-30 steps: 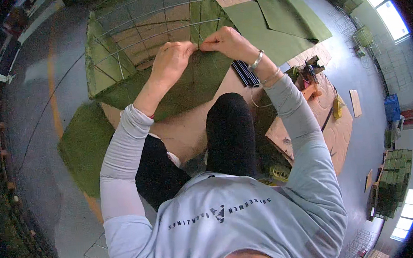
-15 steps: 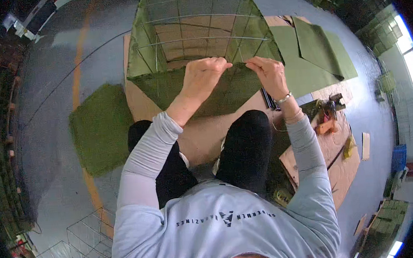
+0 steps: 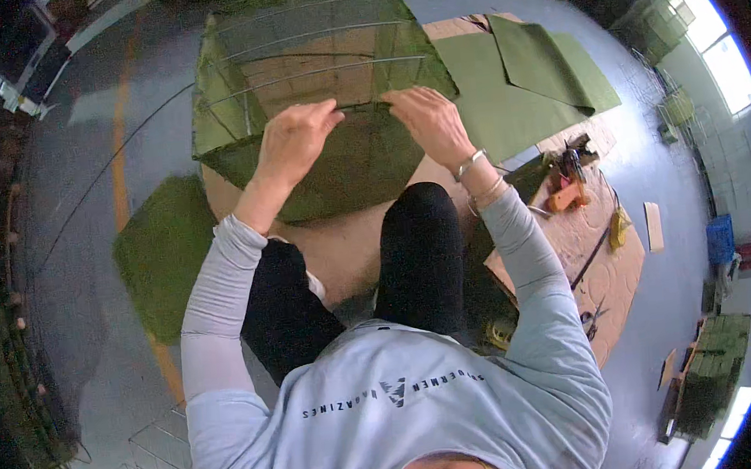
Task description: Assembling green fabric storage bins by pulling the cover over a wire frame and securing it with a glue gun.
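Ahead of my knees stands a box-shaped wire frame covered in green mesh (image 3: pixel 344 166), with thin metal wires (image 3: pixel 311 35) showing through it. Both my hands are at its near upper edge, a short gap apart. My left hand (image 3: pixel 297 137) is closed, thumb and fingertips pinching the edge of the mesh. My right hand (image 3: pixel 430 123), with bracelets at its wrist, also pinches that edge, its fingers pointing left toward the other hand. What lies right between the fingertips is too small to make out.
A green mesh piece (image 3: pixel 166 260) lies on the floor at left. Flat green sheets (image 3: pixel 505 92) lie at right. On cardboard (image 3: pixel 613 277) rest an orange-handled tool (image 3: pixel 568 195), a yellow object (image 3: pixel 619 228) and scissors (image 3: pixel 592 319). Wire frames (image 3: pixel 146 460) stand at lower left.
The whole view has shifted, so the frame and both hands appear farther left. My right hand has turned, its fingers now lying more sideways along the edge. The scissors have come into view.
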### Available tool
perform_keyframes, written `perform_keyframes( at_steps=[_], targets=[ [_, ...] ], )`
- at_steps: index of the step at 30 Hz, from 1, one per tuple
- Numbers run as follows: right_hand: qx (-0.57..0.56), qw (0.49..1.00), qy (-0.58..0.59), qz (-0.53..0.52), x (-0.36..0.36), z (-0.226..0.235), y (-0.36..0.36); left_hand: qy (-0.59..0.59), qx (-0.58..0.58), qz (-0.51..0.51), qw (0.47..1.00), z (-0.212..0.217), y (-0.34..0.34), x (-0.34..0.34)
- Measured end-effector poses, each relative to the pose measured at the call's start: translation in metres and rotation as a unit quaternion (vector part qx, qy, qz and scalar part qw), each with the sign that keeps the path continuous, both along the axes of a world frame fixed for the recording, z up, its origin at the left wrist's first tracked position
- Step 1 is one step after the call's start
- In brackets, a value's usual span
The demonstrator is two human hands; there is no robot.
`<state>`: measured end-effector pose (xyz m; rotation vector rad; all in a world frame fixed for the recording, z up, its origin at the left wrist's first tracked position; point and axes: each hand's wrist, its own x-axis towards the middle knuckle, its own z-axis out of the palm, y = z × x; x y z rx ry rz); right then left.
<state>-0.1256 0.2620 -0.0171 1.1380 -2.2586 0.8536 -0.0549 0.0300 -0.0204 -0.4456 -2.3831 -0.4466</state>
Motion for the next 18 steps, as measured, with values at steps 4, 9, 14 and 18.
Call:
perform_keyframes(
  at_steps=[4, 9, 14, 18],
  targets=[
    [0.063, 0.994, 0.084, -0.019, 0.000, -0.007, -0.008, -0.079, -0.036, 0.043, 0.995, 0.007, 0.015, 0.004],
    [0.353, 0.914, -0.140, -0.143, 0.005, 0.033, -0.041, -0.301, -0.102, 0.085, 0.944, 0.033, 0.015, -0.012],
    [0.416, 0.907, -0.029, 0.058, -0.065, -0.002, -0.027, -0.403, 0.082, -0.118, 0.904, -0.010, -0.015, -0.068],
    [0.316, 0.889, -0.323, -0.077, -0.058, 0.016, -0.047, -0.228, 0.321, -0.150, 0.907, 0.017, -0.062, -0.042]
  ],
)
